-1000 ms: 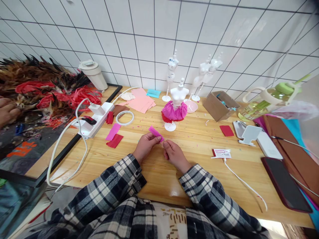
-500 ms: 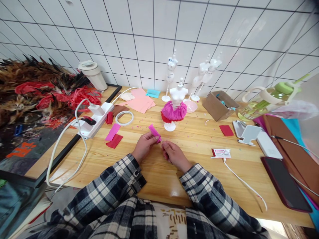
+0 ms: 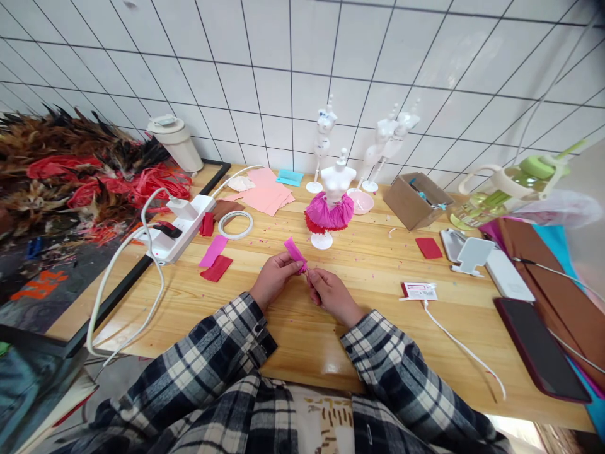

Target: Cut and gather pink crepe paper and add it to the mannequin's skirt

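My left hand (image 3: 276, 277) pinches a magenta crepe paper strip (image 3: 293, 251), whose free end points up and to the left. The strip's lower end is bunched at my fingertips. Close against it, the fingers of my right hand (image 3: 334, 296) are closed in a pinch; what they grip is too small to make out. Just behind my hands stands a small white mannequin (image 3: 337, 178) wearing a ruffled magenta paper skirt (image 3: 329, 212) with a red lower edge. To the left lie a magenta paper piece (image 3: 213, 251) and a red paper piece (image 3: 217, 268).
A white tape roll (image 3: 236, 225) and a power strip (image 3: 183, 234) with cables are at left, near piled feathers (image 3: 57, 151). More mannequins (image 3: 385, 135) line the tiled wall. A cardboard box (image 3: 411, 205), a bottle (image 3: 508, 189), a phone stand (image 3: 474, 255) and a phone (image 3: 541, 350) occupy the right.
The magenta strip has tipped slightly to the right, and my right fingertips have shifted a little at its bunched end. Everything else looks the same.
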### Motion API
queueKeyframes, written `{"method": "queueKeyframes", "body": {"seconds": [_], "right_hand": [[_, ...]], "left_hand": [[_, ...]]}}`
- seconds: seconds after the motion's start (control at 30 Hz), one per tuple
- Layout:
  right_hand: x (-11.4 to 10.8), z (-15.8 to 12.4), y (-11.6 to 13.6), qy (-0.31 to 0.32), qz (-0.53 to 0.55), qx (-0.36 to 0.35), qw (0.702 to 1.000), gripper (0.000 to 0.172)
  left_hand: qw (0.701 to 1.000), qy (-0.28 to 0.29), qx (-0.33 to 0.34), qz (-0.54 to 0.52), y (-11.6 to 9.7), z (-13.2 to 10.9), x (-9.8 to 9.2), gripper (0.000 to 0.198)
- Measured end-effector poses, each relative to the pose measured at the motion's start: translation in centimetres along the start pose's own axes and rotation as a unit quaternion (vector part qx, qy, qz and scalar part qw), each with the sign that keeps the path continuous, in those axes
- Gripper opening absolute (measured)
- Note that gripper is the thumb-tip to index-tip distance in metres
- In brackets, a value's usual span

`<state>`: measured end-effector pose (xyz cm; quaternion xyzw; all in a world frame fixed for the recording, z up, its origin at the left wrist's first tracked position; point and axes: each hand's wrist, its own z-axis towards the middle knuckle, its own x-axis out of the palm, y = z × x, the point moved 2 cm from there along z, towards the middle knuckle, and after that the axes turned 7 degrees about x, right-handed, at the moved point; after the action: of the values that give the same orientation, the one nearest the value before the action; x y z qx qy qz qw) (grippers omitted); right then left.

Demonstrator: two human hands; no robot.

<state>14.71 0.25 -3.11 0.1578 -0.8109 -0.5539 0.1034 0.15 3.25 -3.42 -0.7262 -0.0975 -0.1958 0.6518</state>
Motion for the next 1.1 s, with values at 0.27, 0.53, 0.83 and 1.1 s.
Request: {"method": "queueKeyframes", "body": {"seconds": [0.27, 0.53, 0.83, 1.1], "right_hand": [[0.03, 0.10, -0.25, -0.007, -0.020, -0.009, 1.000, 0.039], [0.01, 0.15, -0.47, -0.018, -0.021, 0.003, 1.000, 0.039], [0.01, 0.22, -0.37, -0.019, -0.004, -0.005, 1.000, 0.037], [0.00, 0.28, -0.45, -0.021, -0.013, -0.010, 1.000, 0.035]], "left_hand": [[1.000, -0.005, 0.002, -0.005, 0.06, 0.12, -0.11, 0.019], [1.000, -0.008, 0.005, 0.012, 0.20, 0.18, -0.11, 0.021], [1.000, -0.009, 0.001, 0.019, 0.51, 0.23, -0.35, 0.021], [1.000, -0.010, 0.001, 0.010, 0.27, 0.17, -0.20, 0.020]]}}
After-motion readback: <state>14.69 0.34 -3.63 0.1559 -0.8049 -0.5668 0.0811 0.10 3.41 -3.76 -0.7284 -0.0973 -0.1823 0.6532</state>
